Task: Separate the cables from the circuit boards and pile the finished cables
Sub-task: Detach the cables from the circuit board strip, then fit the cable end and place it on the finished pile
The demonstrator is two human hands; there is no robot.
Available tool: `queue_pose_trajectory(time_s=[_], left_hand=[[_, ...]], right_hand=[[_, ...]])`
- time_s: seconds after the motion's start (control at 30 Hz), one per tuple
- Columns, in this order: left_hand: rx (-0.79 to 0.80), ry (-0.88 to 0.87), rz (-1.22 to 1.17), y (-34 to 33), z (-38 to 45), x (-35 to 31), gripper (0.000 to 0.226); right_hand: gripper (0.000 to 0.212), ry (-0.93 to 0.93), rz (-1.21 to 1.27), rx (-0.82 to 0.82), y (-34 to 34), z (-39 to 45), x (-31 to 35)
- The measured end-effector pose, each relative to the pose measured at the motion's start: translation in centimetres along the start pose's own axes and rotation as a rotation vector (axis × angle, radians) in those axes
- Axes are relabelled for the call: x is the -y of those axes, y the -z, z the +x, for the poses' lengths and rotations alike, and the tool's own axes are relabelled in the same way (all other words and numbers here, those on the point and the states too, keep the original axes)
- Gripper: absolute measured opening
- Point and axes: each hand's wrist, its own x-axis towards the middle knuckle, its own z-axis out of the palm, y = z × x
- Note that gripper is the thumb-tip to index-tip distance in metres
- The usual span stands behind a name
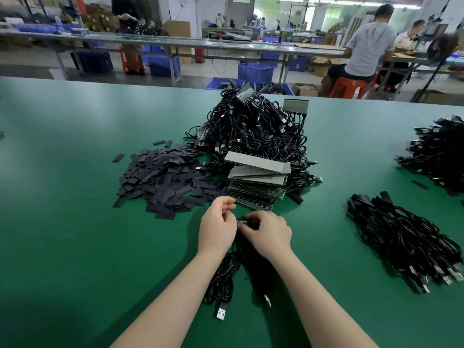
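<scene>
From the head camera, both hands met low over the green tabletop (62, 172). The left hand (217, 228) and the right hand (270, 233) each had fingers curled round a small circuit board (243, 221) held between them. Its black cables (222, 280) trailed toward the person, USB plugs lying on the tabletop. Just beyond lay a stack of circuit boards (258, 182) against a tangled heap of cables (253, 129). The finished cables (401, 237) were piled well to the right; black sleeves (163, 179) spread on the left.

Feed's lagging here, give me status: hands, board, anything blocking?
Left hand and right hand both pinching small board. Its cables trail toward the body. Nothing blocking.
</scene>
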Motion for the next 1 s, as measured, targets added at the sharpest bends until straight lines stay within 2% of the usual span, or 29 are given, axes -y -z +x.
queue_pose_trajectory(time_s=[0.1,0.17,0.2,0.4,0.53,0.67,0.87,1.0], left_hand=[[0.033,-0.060,0.089,-0.4,-0.1,0.0,0.032],[0.043,-0.082,0.096,-0.3,-0.2,0.0,0.030],[0.054,-0.081,0.073,-0.3,-0.2,0.0,0.028],[0.200,-0.032,-0.057,0.6,0.2,-0.2,0.016],[0.299,-0.052,-0.013,1.4,0.2,0.1,0.024],[0.249,-0.093,0.076,1.2,-0.6,0.3,0.025],[0.228,-0.117,0.108,1.1,-1.0,-0.2,0.025],[0.215,-0.117,0.135,1.1,-1.0,-0.4,0.023]], right_hand=[[0.018,-0.014,0.391,0.003,0.5,0.0,-0.6],[0.022,0.015,0.618,-0.033,0.7,-0.4,-1.1],[0.023,0.035,0.655,-0.064,0.6,-0.6,-1.4],[0.031,0.099,0.651,-0.151,-0.1,-1.3,-2.0],[0.030,0.119,0.680,-0.162,0.0,-1.4,-2.1],[0.028,0.116,0.724,-0.175,-0.2,-1.5,-2.3],[0.012,0.071,0.707,-0.190,-0.4,-1.5,-2.2],[0.011,0.071,0.707,-0.190,-0.5,-1.5,-2.4]])
